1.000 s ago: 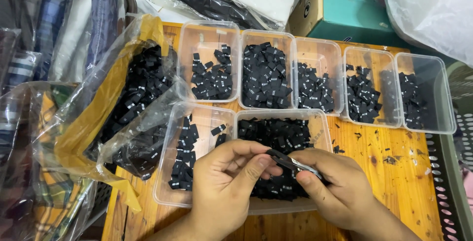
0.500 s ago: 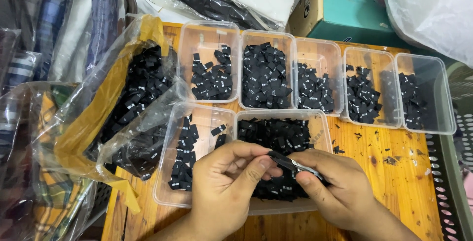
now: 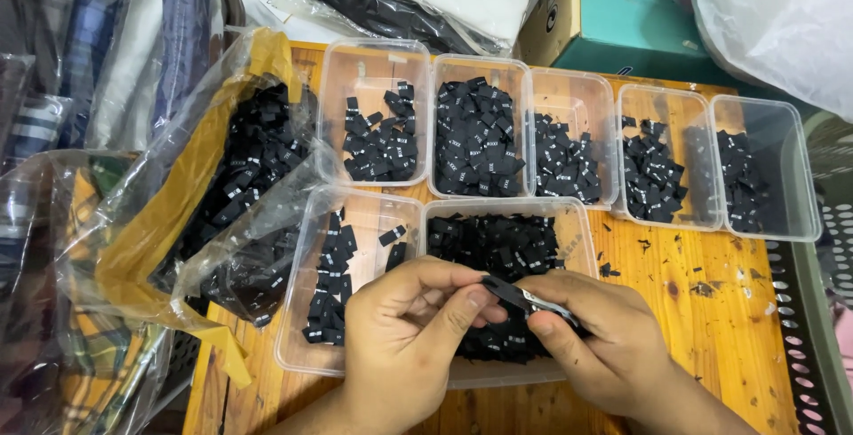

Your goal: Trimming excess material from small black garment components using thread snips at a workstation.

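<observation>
My left hand [image 3: 404, 337] and my right hand [image 3: 604, 346] meet over a clear plastic tub [image 3: 582, 231] full of small black fabric labels. My right hand grips small metal scissors [image 3: 551, 303]. A black label [image 3: 505, 291] sits between the blades' tip and my left thumb and forefinger, which pinch it. To the left stands another clear tub [image 3: 306, 311] with fewer black labels.
Several clear tubs [image 3: 533, 88] of sorted black labels line the back of the wooden table [image 3: 711, 311]. A plastic bag [image 3: 222, 177] of loose black labels lies at the left. A teal box [image 3: 622, 17] and bagged clothes stand behind. A grey basket [image 3: 817, 311] is at the right.
Both hands stay over the near tub. My left thumb and fingers have shifted slightly on the label at the scissors' tip.
</observation>
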